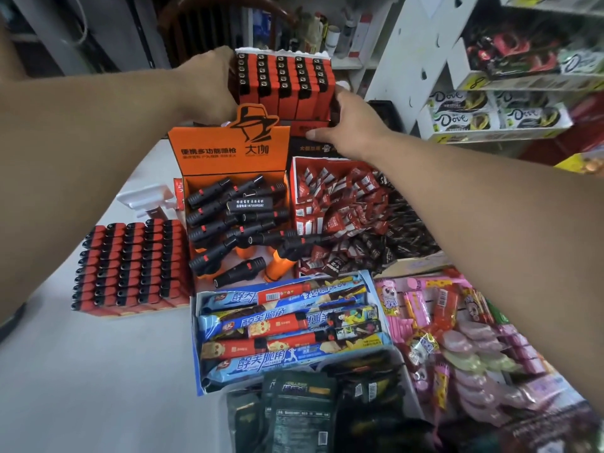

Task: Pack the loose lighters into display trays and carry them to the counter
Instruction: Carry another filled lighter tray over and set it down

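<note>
Head view: 2 hands hold 1 display tray of orange-and-black lighters above the far part of the surface. The left hand grips the tray's left side with its fingers hidden behind it; the right hand grips the lower right corner, thumb curled along the front edge. The held tray shows 5 columns of lighters standing on end, long axes upright and tilted a little toward the camera, black nozzle caps up; about 5 rows are visible.

A 2nd full tray rests on the surface at the left, also 5 columns wide, its lighters upright with caps up; the rows are too many and too close to count surely. Behind it lies 1 white empty tray.

1 orange display box stands in the middle, holding a jumble of black torch lighters lying at varied angles. To its right is 1 box of red sachets, and nearer the camera 1 blue box of snack bars with a few lighters lying across them lengthwise, left to right. Pink sweets fill the right.

The surface is pale grey-white. White shelves at the right carry chocolate boxes.
</note>
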